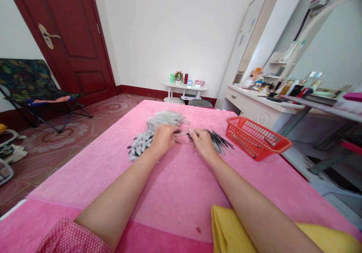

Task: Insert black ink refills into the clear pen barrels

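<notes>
My left hand [164, 137] and my right hand [202, 140] are closed on opposite ends of a slim pale pen [184, 134], held level just above the pink cloth. A dark part shows at its right end, and the fingertips hide both ends. Behind my left hand lies a heap of whitish pen barrels [167, 118]. Left of that hand is a jumbled pile of short translucent pen pieces [140, 144], some with black tips. Thin black and clear pen refills [219, 140] fan out just beyond my right hand, partly covered by it.
A red plastic basket [257, 138] stands on the right of the table covered in pink cloth [175, 192]. Folded yellow fabric [232, 230] lies under my right forearm. A dressing table [254, 102] is at the right, a folding chair [36, 87] at the left.
</notes>
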Demonstrator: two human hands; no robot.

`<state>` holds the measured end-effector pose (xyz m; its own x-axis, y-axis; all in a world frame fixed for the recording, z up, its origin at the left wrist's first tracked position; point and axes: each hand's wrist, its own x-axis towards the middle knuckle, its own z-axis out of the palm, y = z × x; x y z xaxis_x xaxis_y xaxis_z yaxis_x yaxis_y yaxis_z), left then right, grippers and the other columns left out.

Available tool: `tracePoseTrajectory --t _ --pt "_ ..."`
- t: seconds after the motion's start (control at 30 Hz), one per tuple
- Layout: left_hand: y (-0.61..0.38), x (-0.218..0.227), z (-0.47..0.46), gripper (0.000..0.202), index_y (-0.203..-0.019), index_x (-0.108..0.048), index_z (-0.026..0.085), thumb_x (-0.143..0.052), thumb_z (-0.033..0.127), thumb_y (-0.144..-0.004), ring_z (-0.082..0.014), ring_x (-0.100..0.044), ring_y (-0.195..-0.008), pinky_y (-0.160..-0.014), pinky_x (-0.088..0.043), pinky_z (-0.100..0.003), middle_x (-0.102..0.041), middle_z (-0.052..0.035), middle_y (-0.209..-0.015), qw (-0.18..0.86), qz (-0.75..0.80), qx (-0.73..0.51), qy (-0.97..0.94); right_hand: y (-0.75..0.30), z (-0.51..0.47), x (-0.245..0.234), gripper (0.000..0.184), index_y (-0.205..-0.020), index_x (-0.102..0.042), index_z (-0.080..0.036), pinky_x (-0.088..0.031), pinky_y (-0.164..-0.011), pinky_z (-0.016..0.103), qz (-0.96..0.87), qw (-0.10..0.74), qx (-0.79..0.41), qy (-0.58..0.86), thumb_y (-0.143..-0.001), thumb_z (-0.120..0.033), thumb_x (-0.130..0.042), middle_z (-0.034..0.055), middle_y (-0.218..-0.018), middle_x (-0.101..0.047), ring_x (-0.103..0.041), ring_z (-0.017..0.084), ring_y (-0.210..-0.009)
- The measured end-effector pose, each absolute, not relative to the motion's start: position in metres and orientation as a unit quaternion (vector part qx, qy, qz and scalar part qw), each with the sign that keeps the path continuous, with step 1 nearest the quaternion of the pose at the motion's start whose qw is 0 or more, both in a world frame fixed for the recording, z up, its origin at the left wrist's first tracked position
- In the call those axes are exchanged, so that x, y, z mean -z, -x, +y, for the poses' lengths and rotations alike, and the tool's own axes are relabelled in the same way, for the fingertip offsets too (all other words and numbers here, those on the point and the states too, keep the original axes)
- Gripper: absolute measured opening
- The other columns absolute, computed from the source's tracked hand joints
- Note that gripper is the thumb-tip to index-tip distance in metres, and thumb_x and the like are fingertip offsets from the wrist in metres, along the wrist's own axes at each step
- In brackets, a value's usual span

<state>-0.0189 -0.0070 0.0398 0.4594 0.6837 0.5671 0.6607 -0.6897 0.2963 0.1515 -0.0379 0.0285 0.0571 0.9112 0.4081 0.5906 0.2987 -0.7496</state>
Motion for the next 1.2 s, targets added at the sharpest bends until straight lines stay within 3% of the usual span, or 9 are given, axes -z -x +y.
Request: tracePoseTrajectory --t 0.13,0.27,0.43,0.57,0.73,0.9,1.0,1.07,1.2 --pt "0.0205 -0.0393 -0.0058 0.023 -0.089 -0.069 0.021 -0.055 0.014 -0.073 -0.0212 -0.062 -0.082 -0.076 -0.044 -0.030 -0.070 -0.0049 -0.085 0.009 0.398 -0.344 -0.850 -0.1527 -0.0357 -0.0277 0.018 -0.074 -0.058 -0.017 -0.039 -0.048 0.021 -0.681 0.457 -0.171 0.546 -0.077 -0.035 -0.053 -0.0002 -0.063 -0.061 -0.055 0.012 -0.051" --pt "0.0199 -0.0401 -0.0062 0.022 -0.088 -0.070 0.020 -0.056 0.013 -0.073 -0.0214 -0.062 -0.083 -0.075 -0.044 -0.030 -0.071 -0.0046 -0.086 0.015 0.383 -0.347 -0.856 -0.1540 -0.0359 -0.0260 0.038 -0.058 -0.055 -0.017 -0.037 -0.049 0.021 -0.698 0.410 -0.157 0.565 -0.086 -0.038 -0.038 0.0005 -0.052 -0.056 -0.052 0.012 -0.049" --pt "0.0195 -0.0401 -0.0060 0.022 -0.088 -0.070 0.021 -0.055 0.014 -0.074 -0.0214 -0.062 -0.082 -0.075 -0.044 -0.030 -0.071 -0.0050 -0.086 0.021 0.389 -0.340 -0.856 -0.1537 -0.0367 -0.0257 0.021 -0.072 -0.059 -0.017 -0.036 -0.052 0.021 -0.696 0.419 -0.127 0.569 -0.079 -0.036 -0.051 -0.0007 -0.060 -0.060 -0.053 0.012 -0.053" --pt "0.0197 -0.0391 -0.0053 0.023 -0.089 -0.070 0.020 -0.055 0.013 -0.073 -0.0210 -0.062 -0.083 -0.076 -0.043 -0.030 -0.071 -0.0053 -0.087 0.025 0.377 -0.341 -0.861 -0.1538 -0.0369 -0.0257 0.039 -0.059 -0.056 -0.017 -0.035 -0.050 0.021 -0.698 0.395 -0.144 0.580 -0.086 -0.040 -0.039 -0.0001 -0.051 -0.056 -0.052 0.012 -0.049" --pt "0.0198 -0.0385 -0.0048 0.024 -0.089 -0.070 0.020 -0.055 0.012 -0.073 -0.0203 -0.062 -0.083 -0.076 -0.044 -0.029 -0.071 -0.0047 -0.087 0.026 0.380 -0.346 -0.858 -0.1531 -0.0379 -0.0281 0.023 -0.072 -0.059 -0.017 -0.036 -0.052 0.020 -0.701 0.413 -0.120 0.569 -0.080 -0.036 -0.049 -0.0006 -0.061 -0.060 -0.053 0.012 -0.054" --pt "0.0200 -0.0398 -0.0055 0.024 -0.091 -0.070 0.021 -0.056 0.012 -0.073 -0.0195 -0.062 -0.085 -0.078 -0.044 -0.028 -0.071 -0.0041 -0.088 0.028 0.379 -0.332 -0.863 -0.1519 -0.0394 -0.0285 0.041 -0.061 -0.057 -0.017 -0.035 -0.051 0.021 -0.695 0.393 -0.128 0.588 -0.087 -0.041 -0.037 0.0009 -0.053 -0.057 -0.052 0.012 -0.051" --pt "0.0213 -0.0399 -0.0048 0.023 -0.090 -0.070 0.020 -0.056 0.013 -0.073 -0.0198 -0.062 -0.085 -0.077 -0.044 -0.028 -0.071 -0.0044 -0.088 0.030 0.385 -0.337 -0.858 -0.1510 -0.0389 -0.0278 0.025 -0.075 -0.059 -0.017 -0.037 -0.053 0.021 -0.697 0.413 -0.123 0.573 -0.082 -0.038 -0.047 0.0001 -0.063 -0.061 -0.054 0.012 -0.054" --pt "0.0218 -0.0396 -0.0041 0.023 -0.090 -0.070 0.020 -0.056 0.013 -0.073 -0.0198 -0.062 -0.083 -0.077 -0.044 -0.029 -0.071 -0.0043 -0.088 0.029 0.387 -0.338 -0.857 -0.1509 -0.0385 -0.0273 0.021 -0.073 -0.059 -0.018 -0.037 -0.053 0.021 -0.703 0.408 -0.124 0.569 -0.081 -0.035 -0.049 -0.0004 -0.061 -0.061 -0.054 0.012 -0.054" --pt "0.0212 -0.0395 -0.0039 0.023 -0.090 -0.070 0.020 -0.056 0.013 -0.073 -0.0197 -0.062 -0.084 -0.076 -0.044 -0.028 -0.071 -0.0036 -0.088 0.027 0.381 -0.341 -0.859 -0.1517 -0.0392 -0.0277 0.037 -0.061 -0.056 -0.017 -0.035 -0.051 0.022 -0.695 0.393 -0.138 0.586 -0.087 -0.038 -0.038 0.0007 -0.052 -0.057 -0.053 0.013 -0.051"
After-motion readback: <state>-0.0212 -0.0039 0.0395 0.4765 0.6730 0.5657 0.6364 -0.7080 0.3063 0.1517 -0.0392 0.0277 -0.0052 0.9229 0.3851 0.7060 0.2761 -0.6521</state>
